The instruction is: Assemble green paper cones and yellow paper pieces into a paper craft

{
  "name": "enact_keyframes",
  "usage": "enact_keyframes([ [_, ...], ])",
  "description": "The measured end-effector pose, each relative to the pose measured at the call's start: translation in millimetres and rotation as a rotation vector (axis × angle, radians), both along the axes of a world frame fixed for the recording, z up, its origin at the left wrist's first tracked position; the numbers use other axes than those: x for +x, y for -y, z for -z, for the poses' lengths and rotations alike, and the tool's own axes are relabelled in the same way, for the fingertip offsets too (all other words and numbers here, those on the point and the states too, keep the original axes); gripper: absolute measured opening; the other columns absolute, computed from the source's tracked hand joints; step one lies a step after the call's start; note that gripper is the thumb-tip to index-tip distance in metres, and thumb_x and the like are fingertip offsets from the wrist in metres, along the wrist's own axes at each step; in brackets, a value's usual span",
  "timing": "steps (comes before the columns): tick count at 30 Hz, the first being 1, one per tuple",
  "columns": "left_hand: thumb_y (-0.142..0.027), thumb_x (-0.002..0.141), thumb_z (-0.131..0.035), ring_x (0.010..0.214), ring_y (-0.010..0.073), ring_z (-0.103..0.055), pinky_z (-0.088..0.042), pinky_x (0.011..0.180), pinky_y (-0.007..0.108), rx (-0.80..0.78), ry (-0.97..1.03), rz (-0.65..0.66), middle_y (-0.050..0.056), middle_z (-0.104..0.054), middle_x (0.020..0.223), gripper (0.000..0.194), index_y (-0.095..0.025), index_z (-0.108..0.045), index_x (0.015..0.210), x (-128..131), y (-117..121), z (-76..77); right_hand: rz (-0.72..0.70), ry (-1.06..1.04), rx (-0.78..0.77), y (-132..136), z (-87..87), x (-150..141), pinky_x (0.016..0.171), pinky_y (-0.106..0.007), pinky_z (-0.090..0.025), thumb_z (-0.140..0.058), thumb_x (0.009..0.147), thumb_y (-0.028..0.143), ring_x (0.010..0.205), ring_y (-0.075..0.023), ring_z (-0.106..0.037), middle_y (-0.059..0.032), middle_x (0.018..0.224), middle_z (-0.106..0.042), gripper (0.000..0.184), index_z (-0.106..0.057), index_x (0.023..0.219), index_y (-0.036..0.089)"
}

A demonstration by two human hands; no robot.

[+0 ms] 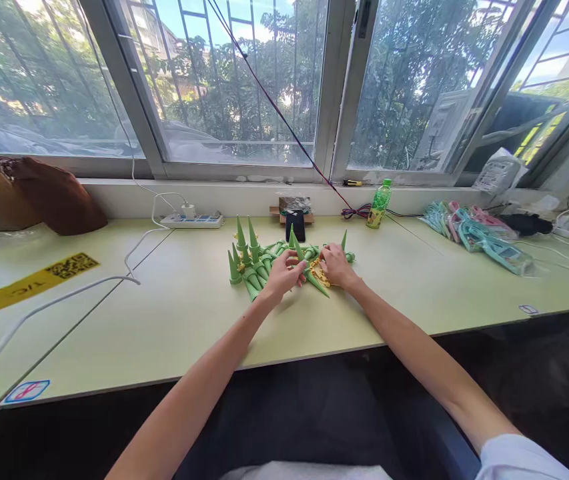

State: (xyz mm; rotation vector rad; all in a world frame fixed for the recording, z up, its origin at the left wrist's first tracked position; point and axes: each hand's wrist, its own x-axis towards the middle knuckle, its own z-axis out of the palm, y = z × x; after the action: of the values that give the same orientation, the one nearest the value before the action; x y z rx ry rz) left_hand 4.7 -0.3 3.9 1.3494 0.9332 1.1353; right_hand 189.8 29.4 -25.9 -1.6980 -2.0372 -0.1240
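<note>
A cluster of green pointed plastic cones (255, 272) lies on the table, some upright and others on their sides. My left hand (284, 272) is at the middle of the cluster, its thumb and fingers closed on a long green cone piece (317, 283) that slants toward the table's front. Small yellow plastic pieces (318, 272) lie in a pile between my two hands. Over the right side of that pile, my right hand (337, 267) points down with its fingers bunched together; its fingertips are partly hidden, and what they pinch cannot be made out.
Behind the cluster are a dark phone (295, 225) and a small cardboard box (309, 218). A green-capped bottle (379, 203) stands to the right, with bagged pastel items (484, 237) farther along. A power strip (193, 221) and white cable (131, 257) lie left. The table's front edge (314, 353) is near me.
</note>
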Motion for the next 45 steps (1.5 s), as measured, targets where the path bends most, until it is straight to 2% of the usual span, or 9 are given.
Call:
enact_keyframes([
  [5,-0.03,0.076,-0.082,0.054,0.0112,-0.061,-0.05,0.044,0.023,0.018,0.016,0.014,0.0,-0.06,0.077,0.032,-0.016,-0.057,0.092,-1,-2,2.7,0.002,-0.027,0.051,-3,2.3,1,0.1,-0.041,-0.043,-0.057,0.091,0.015,0.11,-0.0306,-0.049,-0.0172,0.111,-0.059,0.013,-0.067,0.099,0.013],
  [10,-0.029,0.076,-0.081,0.057,0.0113,-0.062,-0.054,0.046,0.024,0.025,0.034,0.012,0.002,-0.06,0.084,0.03,-0.015,-0.059,0.09,-1,-5,5.5,-0.047,-0.147,0.194,-4,-1.0,1,0.095,-0.041,-0.044,-0.051,0.092,0.013,0.104,-0.0298,-0.05,-0.0159,0.105,-0.061,0.014,-0.063,0.098,0.015],
  [16,-0.031,0.076,-0.08,0.058,0.0105,-0.062,-0.054,0.047,0.024,0.043,0.088,0.037,0.004,-0.061,0.086,0.028,-0.014,-0.062,0.089,0,-3,2.5,-0.226,-0.326,0.375,3,-9.1,-10,0.087,-0.04,-0.047,-0.047,0.097,0.019,0.094,-0.0266,-0.056,-0.0115,0.096,-0.063,0.011,-0.058,0.097,0.019],
  [20,-0.035,0.078,-0.079,0.059,0.0105,-0.062,-0.053,0.048,0.023,0.029,0.13,0.031,0.003,-0.06,0.083,0.029,-0.014,-0.062,0.089,-1,-2,-0.3,-0.341,-0.436,0.439,9,-9.8,-19,0.084,-0.038,-0.049,-0.047,0.099,0.023,0.091,-0.0246,-0.059,-0.0093,0.094,-0.063,0.015,-0.058,0.108,0.019],
  [24,-0.037,0.083,-0.075,0.056,0.0093,-0.06,-0.051,0.046,0.022,0.025,0.136,0.013,0.003,-0.061,0.083,0.028,-0.014,-0.06,0.089,-1,-3,-0.8,-0.391,-0.439,0.465,16,-12.3,-27,0.085,-0.038,-0.05,-0.045,0.101,0.024,0.09,-0.0236,-0.06,-0.0075,0.093,-0.063,0.027,-0.056,0.125,0.022],
  [28,-0.035,0.087,-0.07,0.052,0.0087,-0.058,-0.05,0.044,0.022,0.016,0.134,-0.016,0.001,-0.059,0.079,0.023,-0.014,-0.06,0.09,0,-5,-0.4,-0.412,-0.43,0.471,20,-13.5,-31,0.083,-0.037,-0.051,-0.043,0.103,0.029,0.091,-0.0229,-0.061,-0.0087,0.096,-0.065,0.024,-0.062,0.117,0.022],
  [34,-0.034,0.088,-0.07,0.049,0.0086,-0.056,-0.049,0.043,0.022,0.008,0.124,-0.018,0.0,-0.057,0.073,0.022,-0.015,-0.06,0.089,0,-4,-1.5,-0.381,-0.58,0.487,20,-10.4,-33,0.08,-0.035,-0.055,-0.053,0.099,0.038,0.082,-0.0199,-0.066,-0.0057,0.091,-0.068,0.018,-0.061,0.105,0.023],
  [39,-0.037,0.087,-0.071,0.048,0.0083,-0.056,-0.049,0.043,0.022,0.012,0.125,0.005,0.001,-0.059,0.077,0.025,-0.015,-0.061,0.091,0,-3,-1.2,-0.346,-0.618,0.468,23,-13.0,-35,0.076,-0.034,-0.055,-0.053,0.098,0.043,0.078,-0.0193,-0.067,-0.0045,0.086,-0.069,0.022,-0.06,0.096,0.023],
  [45,-0.043,0.083,-0.075,0.048,0.0091,-0.057,-0.049,0.042,0.023,0.034,0.119,0.016,0.001,-0.058,0.076,0.032,-0.015,-0.06,0.086,0,-4,0.7,-0.349,-0.632,0.456,26,-15.5,-36,0.074,-0.032,-0.054,-0.053,0.097,0.046,0.075,-0.0185,-0.066,-0.0036,0.084,-0.07,0.024,-0.059,0.093,0.023],
])
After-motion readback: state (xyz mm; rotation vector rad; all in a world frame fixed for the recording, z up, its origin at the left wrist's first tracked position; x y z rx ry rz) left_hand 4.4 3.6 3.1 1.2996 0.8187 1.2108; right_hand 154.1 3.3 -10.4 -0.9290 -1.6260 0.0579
